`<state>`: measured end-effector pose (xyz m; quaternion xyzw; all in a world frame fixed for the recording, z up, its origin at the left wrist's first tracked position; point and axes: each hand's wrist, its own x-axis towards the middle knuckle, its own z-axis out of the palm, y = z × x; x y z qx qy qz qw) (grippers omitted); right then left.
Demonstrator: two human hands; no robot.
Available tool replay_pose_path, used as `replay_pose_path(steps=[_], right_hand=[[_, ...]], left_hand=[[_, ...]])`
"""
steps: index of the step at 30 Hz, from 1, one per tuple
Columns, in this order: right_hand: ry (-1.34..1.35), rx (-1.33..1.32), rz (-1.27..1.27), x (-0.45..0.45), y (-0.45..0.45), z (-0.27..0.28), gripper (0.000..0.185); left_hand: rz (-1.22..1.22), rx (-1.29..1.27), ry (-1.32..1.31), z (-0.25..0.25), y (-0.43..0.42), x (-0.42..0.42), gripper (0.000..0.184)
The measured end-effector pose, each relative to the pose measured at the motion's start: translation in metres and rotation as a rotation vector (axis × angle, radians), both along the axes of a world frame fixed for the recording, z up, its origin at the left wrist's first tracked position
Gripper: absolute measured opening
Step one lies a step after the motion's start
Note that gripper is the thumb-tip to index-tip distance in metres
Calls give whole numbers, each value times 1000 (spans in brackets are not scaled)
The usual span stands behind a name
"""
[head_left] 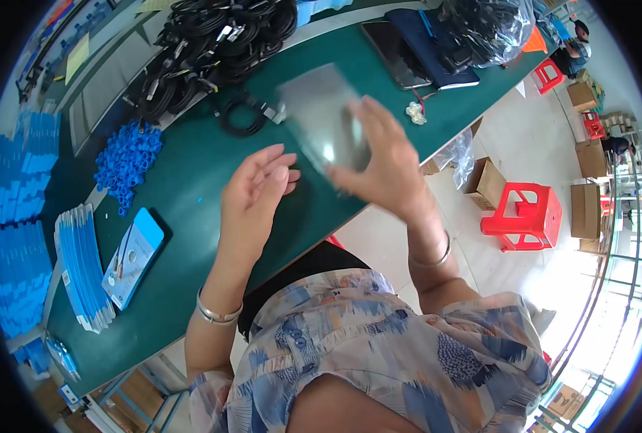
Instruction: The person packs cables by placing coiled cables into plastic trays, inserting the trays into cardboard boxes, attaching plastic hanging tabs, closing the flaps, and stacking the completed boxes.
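Note:
My right hand [389,166], slightly blurred, grips the near edge of a clear plastic blister shell [310,97] with the thumb and fingers spread around it. The shell is tilted above the table and shines where light hits it. To its left, my left hand [256,191] is raised with loosely bent fingers, and nothing shows in it. A coiled black cable [241,119] with a grey connector lies just beyond my left hand, close to the shell's left edge.
A heap of black cables [220,43] fills the table's back. On the left are blue plastic rings [127,159], stacked blue cards [83,267] and one blue package [133,256]. A phone [397,54] lies at the back right. A red stool [523,216] stands on the floor.

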<state>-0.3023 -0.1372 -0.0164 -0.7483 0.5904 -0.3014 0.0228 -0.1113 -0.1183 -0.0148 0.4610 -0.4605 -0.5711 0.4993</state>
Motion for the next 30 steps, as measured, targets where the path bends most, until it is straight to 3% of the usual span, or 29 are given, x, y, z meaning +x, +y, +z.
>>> replay_pose_path(steps=[1, 7, 12, 19, 24, 26, 30], right_hand=[[-47, -25, 111, -2, 9, -2, 67], [-189, -30, 197, -2, 25, -7, 53], [-307, -61, 214, 8, 18, -11, 39], [-482, 43, 261, 6, -14, 5, 31], [-357, -226, 171, -34, -63, 10, 32], [-637, 54, -104, -50, -90, 8, 31], [-421, 66, -100, -48, -139, -19, 34]], left_hand=[[-11, 92, 130, -2, -3, -8, 30], [137, 205, 180, 2, 0, -13, 21], [101, 480, 177, 6, 15, -14, 17], [55, 330, 383, -3, 11, -5, 18], [73, 184, 532, 4, 21, 36, 19], [64, 186, 465, 7, 35, 62, 21], [154, 248, 610, -16, 55, 78, 24]])
